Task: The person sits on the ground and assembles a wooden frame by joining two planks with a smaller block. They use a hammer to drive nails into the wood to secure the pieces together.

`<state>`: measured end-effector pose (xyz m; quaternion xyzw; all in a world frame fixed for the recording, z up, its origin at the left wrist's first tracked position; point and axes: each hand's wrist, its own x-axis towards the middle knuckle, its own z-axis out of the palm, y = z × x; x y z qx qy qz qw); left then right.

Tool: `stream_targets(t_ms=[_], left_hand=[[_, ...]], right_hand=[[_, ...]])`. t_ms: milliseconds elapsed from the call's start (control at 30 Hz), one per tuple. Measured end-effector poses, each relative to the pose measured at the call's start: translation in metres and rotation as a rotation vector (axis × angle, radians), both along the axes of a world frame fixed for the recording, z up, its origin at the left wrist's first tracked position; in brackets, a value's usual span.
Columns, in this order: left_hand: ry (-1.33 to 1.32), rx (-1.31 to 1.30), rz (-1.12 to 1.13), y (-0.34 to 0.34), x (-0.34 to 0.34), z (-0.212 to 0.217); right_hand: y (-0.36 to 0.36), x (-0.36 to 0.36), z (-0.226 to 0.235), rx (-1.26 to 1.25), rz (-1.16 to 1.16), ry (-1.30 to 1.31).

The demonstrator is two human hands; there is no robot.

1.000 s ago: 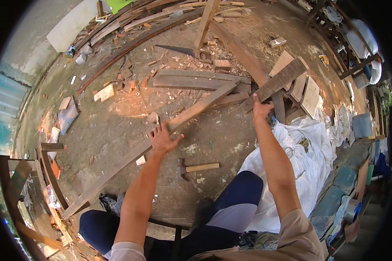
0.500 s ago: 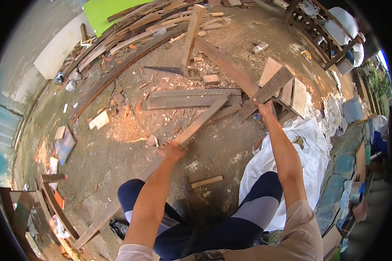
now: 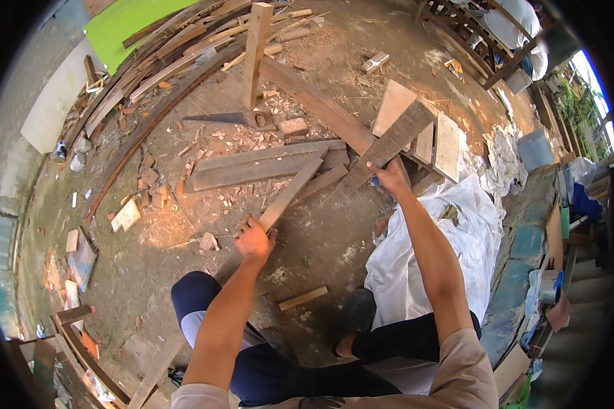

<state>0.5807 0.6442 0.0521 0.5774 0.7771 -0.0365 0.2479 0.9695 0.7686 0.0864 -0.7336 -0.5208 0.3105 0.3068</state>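
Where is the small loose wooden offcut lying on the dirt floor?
In the head view, the small wooden offcut lies below centre, between the left hand and the black shoe.

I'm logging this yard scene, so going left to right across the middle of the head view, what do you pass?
Small pale wooden block → left hand gripping a long light plank → right hand holding a dark grey board → crumpled white sheet → grey bucket.
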Motion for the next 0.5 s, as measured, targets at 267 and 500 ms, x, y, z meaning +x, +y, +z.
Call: stream_targets(t_ms=[267, 500], left_hand=[[-0.018, -0.053, -0.080, 0.014, -0.011, 0.018], [-0.066, -0.056, -0.074, 0.013, -0.011, 0.020]], right_hand=[[-0.014, -0.024, 0.021, 0.135, -0.001, -0.051], [-0.022, -0.082, 0.036, 0.472, -0.122, 0.212]])
